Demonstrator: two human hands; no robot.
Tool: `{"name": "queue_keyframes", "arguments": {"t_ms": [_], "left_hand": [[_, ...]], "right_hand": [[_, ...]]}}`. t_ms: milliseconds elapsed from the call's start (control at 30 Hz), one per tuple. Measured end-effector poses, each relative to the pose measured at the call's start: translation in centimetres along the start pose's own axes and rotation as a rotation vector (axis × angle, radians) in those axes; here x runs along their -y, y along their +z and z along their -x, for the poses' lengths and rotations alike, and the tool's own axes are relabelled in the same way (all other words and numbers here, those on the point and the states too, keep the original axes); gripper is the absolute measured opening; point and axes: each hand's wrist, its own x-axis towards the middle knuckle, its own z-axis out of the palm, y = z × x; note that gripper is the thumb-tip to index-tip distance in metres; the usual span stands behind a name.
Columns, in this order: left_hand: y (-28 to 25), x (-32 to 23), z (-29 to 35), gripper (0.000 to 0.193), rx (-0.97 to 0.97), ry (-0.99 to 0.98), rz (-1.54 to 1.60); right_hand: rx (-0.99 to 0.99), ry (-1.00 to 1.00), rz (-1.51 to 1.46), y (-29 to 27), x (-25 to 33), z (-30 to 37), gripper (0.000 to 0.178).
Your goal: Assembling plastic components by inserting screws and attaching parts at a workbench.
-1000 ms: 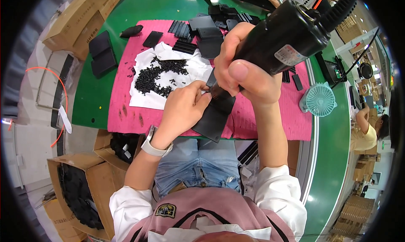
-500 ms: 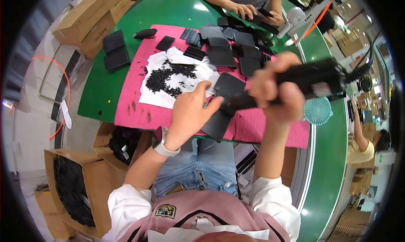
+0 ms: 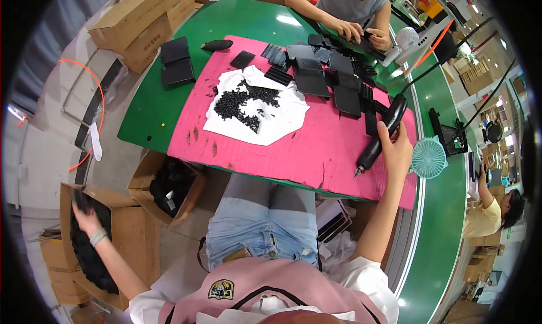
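Fingers of the left hand [image 3: 86,221] held a blurred dark piece [image 3: 79,198] at an open carton [image 3: 138,233] of black parts [image 3: 93,259]; the right hand [image 3: 398,149] touched a black electric screwdriver [image 3: 370,153] on the pink mat [image 3: 271,160], whether closed around it one could not tell.

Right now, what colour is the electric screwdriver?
Black electric screwdriver, with a silvery tip; best in the head view.

teal fan [image 3: 429,157], orange hose [image 3: 103,106], stacked cartons [image 3: 135,22]

Bright light glares off the green table [image 3: 248,20]; edges bend into black; far right seems slightly soft.
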Motion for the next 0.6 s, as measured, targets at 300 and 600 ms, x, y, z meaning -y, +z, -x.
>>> {"name": "queue_keyframes", "arguments": {"t_ms": [300,600], "left_hand": [[-19.6,-0.5,-6.2,0.034,-0.321,0.115,-0.029],[9.2,0.2,8.5,0.024,0.254,0.438,-0.209]], "right_hand": [[-0.275,-0.808,0.105,2.4,7.7,1.2,0.051],[-0.332,-0.979,0.340,8.8,9.9,-2.6,0.047]]}}
